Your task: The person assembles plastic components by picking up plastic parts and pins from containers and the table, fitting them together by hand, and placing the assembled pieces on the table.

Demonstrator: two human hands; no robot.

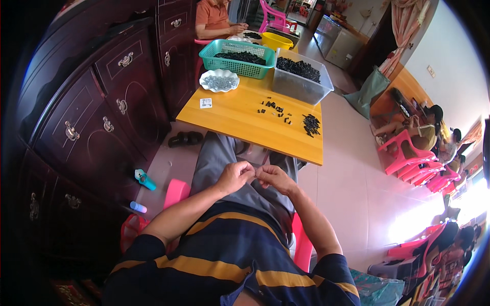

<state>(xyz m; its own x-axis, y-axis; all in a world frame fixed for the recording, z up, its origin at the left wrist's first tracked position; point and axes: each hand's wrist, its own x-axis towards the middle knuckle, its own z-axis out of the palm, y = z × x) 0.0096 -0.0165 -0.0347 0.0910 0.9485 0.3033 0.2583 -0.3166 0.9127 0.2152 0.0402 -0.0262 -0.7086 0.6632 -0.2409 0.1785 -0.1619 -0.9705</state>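
A close pinch is made by the left hand (235, 178) and the right hand (277, 179), brought together above the lap (214, 159); whether anything is held cannot be told. Small black pieces (311, 125) are heaped near the right edge of the yellow table (229, 116), beyond the hands.
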